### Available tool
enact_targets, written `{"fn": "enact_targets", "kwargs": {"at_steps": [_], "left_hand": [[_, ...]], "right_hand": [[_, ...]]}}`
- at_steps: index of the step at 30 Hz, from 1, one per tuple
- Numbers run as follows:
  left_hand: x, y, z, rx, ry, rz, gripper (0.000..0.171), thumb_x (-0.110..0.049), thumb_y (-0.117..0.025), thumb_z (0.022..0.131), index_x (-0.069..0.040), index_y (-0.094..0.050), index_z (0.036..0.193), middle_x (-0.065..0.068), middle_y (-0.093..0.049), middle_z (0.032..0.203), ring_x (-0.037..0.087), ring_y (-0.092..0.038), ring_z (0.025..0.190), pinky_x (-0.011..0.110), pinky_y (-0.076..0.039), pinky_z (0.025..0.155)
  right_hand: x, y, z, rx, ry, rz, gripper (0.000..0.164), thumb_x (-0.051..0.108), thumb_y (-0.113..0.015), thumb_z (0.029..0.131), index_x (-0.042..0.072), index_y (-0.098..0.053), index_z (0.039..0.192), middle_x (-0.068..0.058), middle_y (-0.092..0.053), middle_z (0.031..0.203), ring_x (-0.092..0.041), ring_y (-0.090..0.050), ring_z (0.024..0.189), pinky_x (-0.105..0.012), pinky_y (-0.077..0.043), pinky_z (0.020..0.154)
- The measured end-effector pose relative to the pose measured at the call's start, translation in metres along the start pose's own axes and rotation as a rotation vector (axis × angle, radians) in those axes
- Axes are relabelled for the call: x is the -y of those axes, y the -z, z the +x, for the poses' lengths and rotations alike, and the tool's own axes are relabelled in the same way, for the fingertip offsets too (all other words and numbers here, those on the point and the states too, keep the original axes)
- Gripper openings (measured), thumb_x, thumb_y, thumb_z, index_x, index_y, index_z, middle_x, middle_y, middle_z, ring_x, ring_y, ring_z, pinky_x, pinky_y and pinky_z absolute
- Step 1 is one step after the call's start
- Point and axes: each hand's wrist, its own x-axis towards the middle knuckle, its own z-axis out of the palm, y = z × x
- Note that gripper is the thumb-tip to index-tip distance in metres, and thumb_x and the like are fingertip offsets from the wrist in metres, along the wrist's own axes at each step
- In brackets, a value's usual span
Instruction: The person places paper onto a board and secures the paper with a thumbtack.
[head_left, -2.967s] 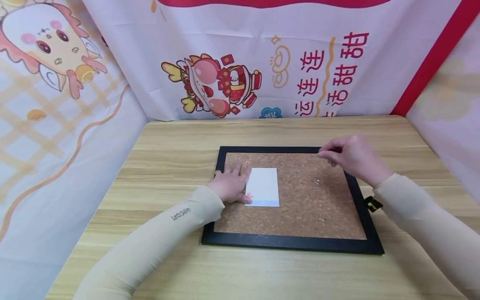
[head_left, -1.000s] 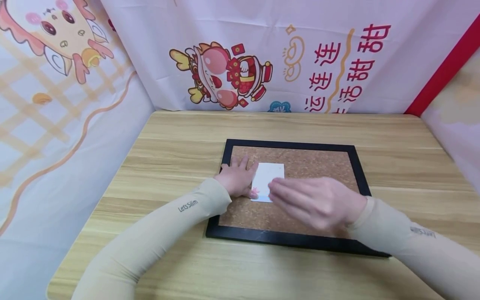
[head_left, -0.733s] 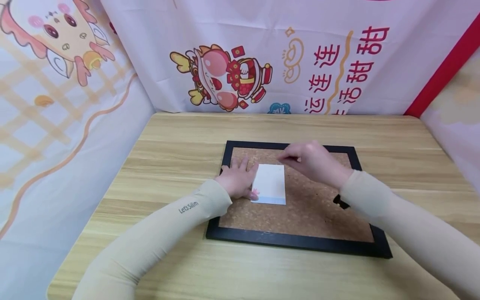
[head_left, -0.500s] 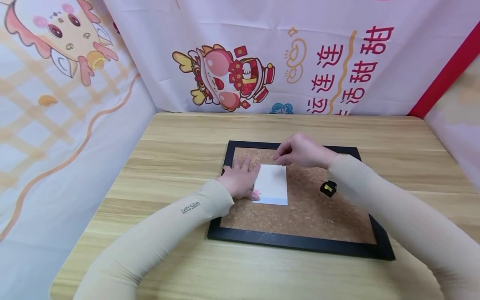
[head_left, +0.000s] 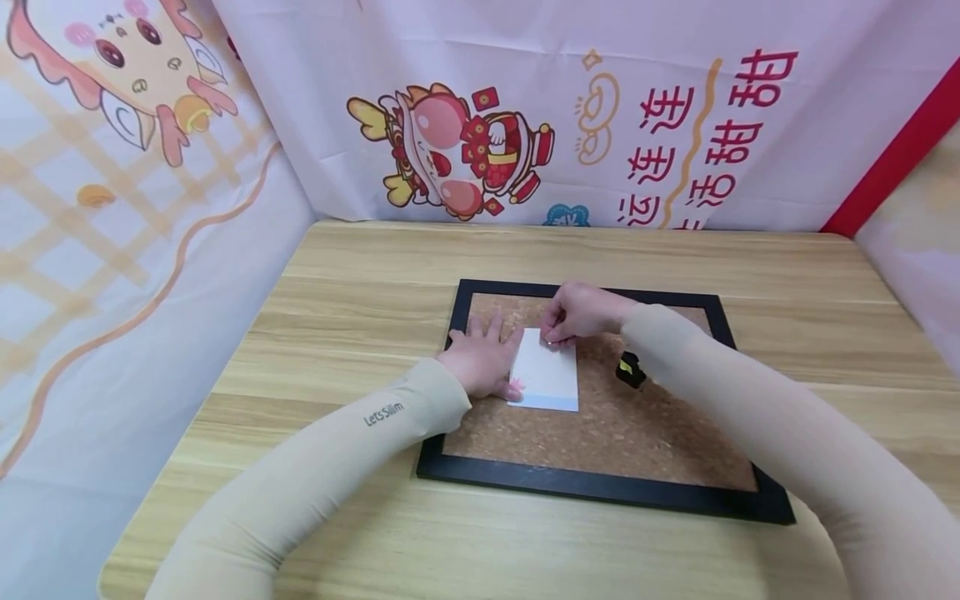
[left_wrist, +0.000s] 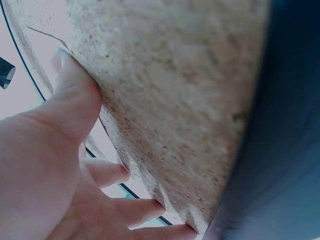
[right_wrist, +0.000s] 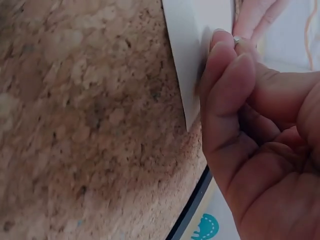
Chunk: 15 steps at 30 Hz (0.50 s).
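A white card (head_left: 544, 367) with a pink flower and a pale blue band at its bottom lies on the black-framed cork board (head_left: 600, 433). My left hand (head_left: 480, 358) lies with fingers spread on the cork at the card's left side, the thumb over its lower left corner. In the left wrist view the thumb (left_wrist: 75, 95) rests along the card's edge. My right hand (head_left: 581, 312) is at the card's top edge, thumb and fingers pinching a small shiny push pin (right_wrist: 237, 40) against the card's upper part. The fingers hide most of the pin.
A tiny clear piece (head_left: 665, 445) lies on the right part of the cork. The board rests on a wooden table (head_left: 337, 333), with printed cloth (head_left: 300, 100) hanging behind and at the sides. A black strap piece (head_left: 630, 369) hangs under the right wrist.
My right hand has gone from the board's right part over to the card, then from just above its top edge down onto its upper part. My left hand has stayed on the card's left side.
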Motion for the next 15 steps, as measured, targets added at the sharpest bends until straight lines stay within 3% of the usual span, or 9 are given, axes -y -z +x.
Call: {"fn": "enact_targets", "kwargs": {"at_steps": [7, 15], "left_hand": [[-0.002, 0.001, 0.001, 0.006, 0.013, 0.013, 0.102, -0.059, -0.066, 0.084, -0.019, -0.011, 0.161, 0.019, -0.002, 0.164, 0.052, -0.004, 0.145, 0.068, -0.022, 0.108], [-0.002, 0.002, 0.000, 0.003, 0.015, 0.036, 0.103, -0.061, -0.065, 0.084, -0.019, -0.011, 0.161, 0.019, -0.002, 0.164, 0.052, -0.005, 0.145, 0.068, -0.024, 0.107]], "right_hand": [[0.005, -0.002, 0.009, 0.024, -0.043, -0.007, 0.010, 0.006, -0.068, 0.094, 0.007, -0.076, 0.088, -0.007, -0.071, 0.083, -0.020, -0.063, 0.073, -0.032, -0.055, 0.070], [0.014, -0.001, 0.019, 0.057, -0.163, 0.004, 0.011, 0.005, -0.066, 0.095, 0.006, -0.074, 0.088, -0.009, -0.071, 0.084, -0.018, -0.062, 0.066, -0.030, -0.055, 0.064]]}}
